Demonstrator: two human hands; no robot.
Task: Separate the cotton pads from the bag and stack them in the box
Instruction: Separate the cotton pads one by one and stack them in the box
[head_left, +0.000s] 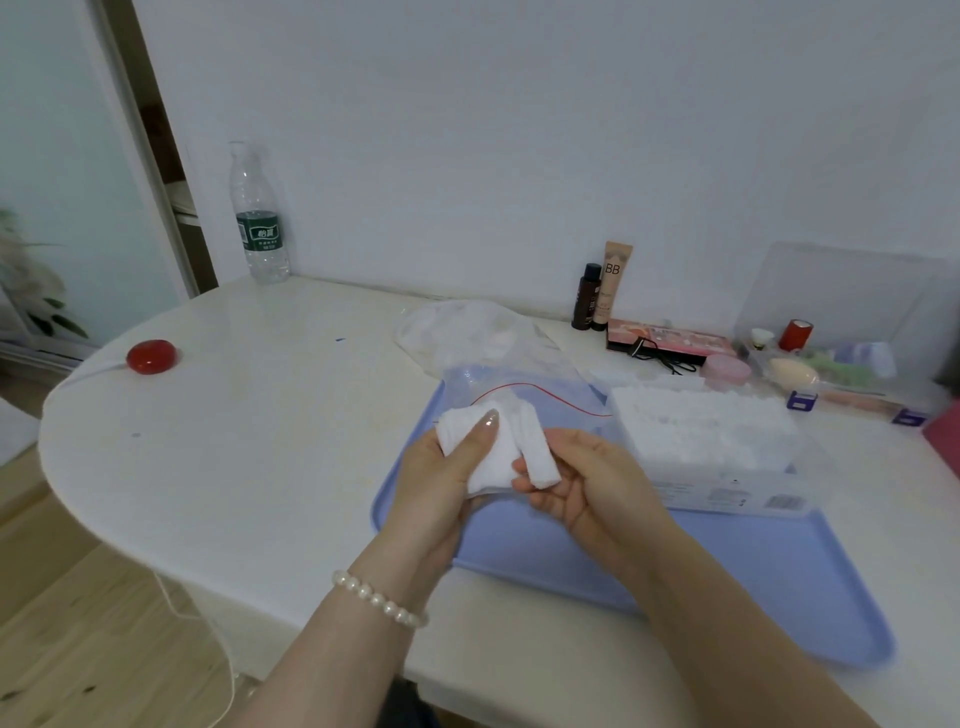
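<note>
White wall rises behind a pale rounded counter (249, 415) that fills the middle of the frame. At centre, the left hand (441, 478) and right hand (587, 483) meet above a blue tray (753, 577); each grip is closed on a share of a small wad of cotton pads (498, 447), thumb over the top. The zip bag (514, 379) lies flat just behind the hands, and the clear box (711, 447), already packed with white pads, sits just right of them on the tray. Peeling well probably means sliding the thumbs apart gently so the pads part cleanly and stay flat for stacking. Open counter spreads to the left; cosmetics (597, 296) and a storage bin (841, 332) crowd the upper right, and the counter's edge curves away at lower left.
</note>
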